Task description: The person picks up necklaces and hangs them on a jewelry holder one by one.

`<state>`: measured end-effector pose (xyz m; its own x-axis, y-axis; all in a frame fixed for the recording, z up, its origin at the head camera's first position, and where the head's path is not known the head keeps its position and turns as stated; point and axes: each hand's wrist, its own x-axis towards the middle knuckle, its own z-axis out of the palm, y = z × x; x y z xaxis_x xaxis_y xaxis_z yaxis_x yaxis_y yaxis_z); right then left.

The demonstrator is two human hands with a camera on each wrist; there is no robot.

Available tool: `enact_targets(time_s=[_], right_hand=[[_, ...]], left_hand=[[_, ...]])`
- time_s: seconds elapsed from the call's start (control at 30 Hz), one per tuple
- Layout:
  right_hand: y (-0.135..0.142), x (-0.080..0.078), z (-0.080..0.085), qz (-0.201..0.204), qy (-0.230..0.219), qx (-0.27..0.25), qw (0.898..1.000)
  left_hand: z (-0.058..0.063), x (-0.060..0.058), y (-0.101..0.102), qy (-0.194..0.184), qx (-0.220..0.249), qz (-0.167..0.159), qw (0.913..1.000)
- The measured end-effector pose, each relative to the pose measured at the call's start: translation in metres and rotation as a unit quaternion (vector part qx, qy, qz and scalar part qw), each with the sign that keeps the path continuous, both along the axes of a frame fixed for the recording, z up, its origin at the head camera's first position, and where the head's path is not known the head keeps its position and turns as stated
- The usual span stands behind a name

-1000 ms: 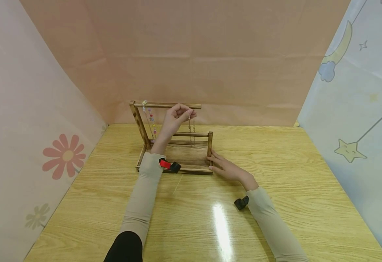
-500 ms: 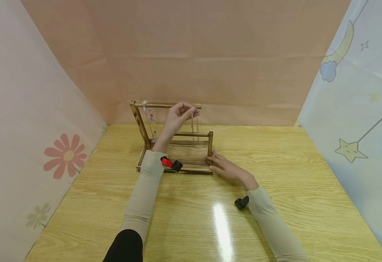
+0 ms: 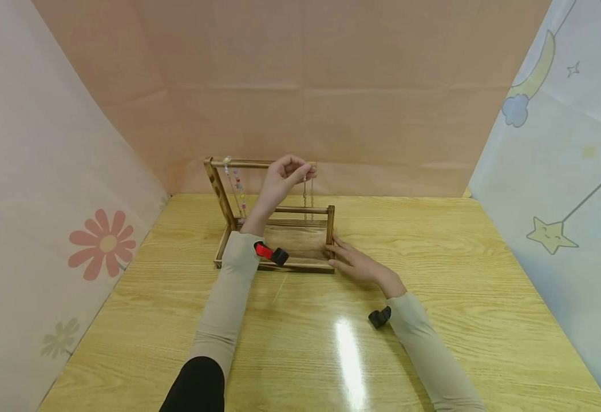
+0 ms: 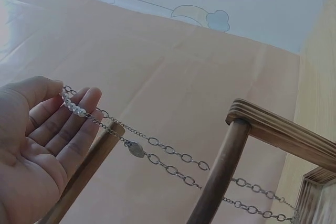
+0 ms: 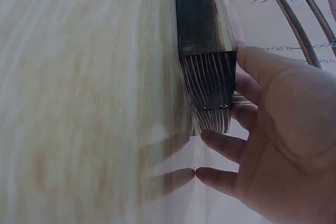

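My left hand (image 3: pixel 284 178) pinches a chain necklace (image 3: pixel 312 199) near the free end of the stand's upper rod (image 3: pixel 251 164). White pearl beads (image 4: pixel 77 110) run along the chain by the fingertips, and lower down hangs a small oval metal tag (image 4: pixel 135 149). In the left wrist view the chain overlaps the rod's end and drops past the lower rod (image 4: pixel 223 166). My right hand (image 3: pixel 357 266) touches the right end of the wooden jewelry stand (image 3: pixel 331 226). Its thumb lies by the tray corner (image 5: pixel 210 77), with the fingers extended along the end post.
Two colourful beaded strands (image 3: pixel 240 190) hang from the upper rod's left part, near the tall post (image 3: pixel 220 194). The stand's shallow tray (image 3: pixel 292 243) sits on a wood-grain table (image 3: pixel 300 343). Cloth backdrops (image 3: pixel 300 86) rise behind and at both sides.
My left hand has moved a little to the right and upward toward the rod's free end, carrying the necklace. The right hand keeps its place on the stand.
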<state>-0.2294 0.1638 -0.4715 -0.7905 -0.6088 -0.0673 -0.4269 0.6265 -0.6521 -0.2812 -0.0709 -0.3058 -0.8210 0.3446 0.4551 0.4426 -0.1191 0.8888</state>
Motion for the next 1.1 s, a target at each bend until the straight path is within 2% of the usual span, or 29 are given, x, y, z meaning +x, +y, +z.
enact_targets(time_s=[0.33,0.6,1.1], right_hand=[[0.001,-0.001,-0.001,0.000,0.002,0.002,1.000],[0.001,-0.001,-0.001,0.002,0.009,0.009,1.000],[0.001,-0.001,-0.001,0.001,0.003,0.006,1.000]], left_hand=[[0.009,-0.004,0.005,0.015,-0.004,-0.005,0.9999],[0.010,-0.006,0.007,0.005,-0.004,-0.004,1.0000],[0.014,-0.013,0.012,0.012,0.016,-0.006,0.9998]])
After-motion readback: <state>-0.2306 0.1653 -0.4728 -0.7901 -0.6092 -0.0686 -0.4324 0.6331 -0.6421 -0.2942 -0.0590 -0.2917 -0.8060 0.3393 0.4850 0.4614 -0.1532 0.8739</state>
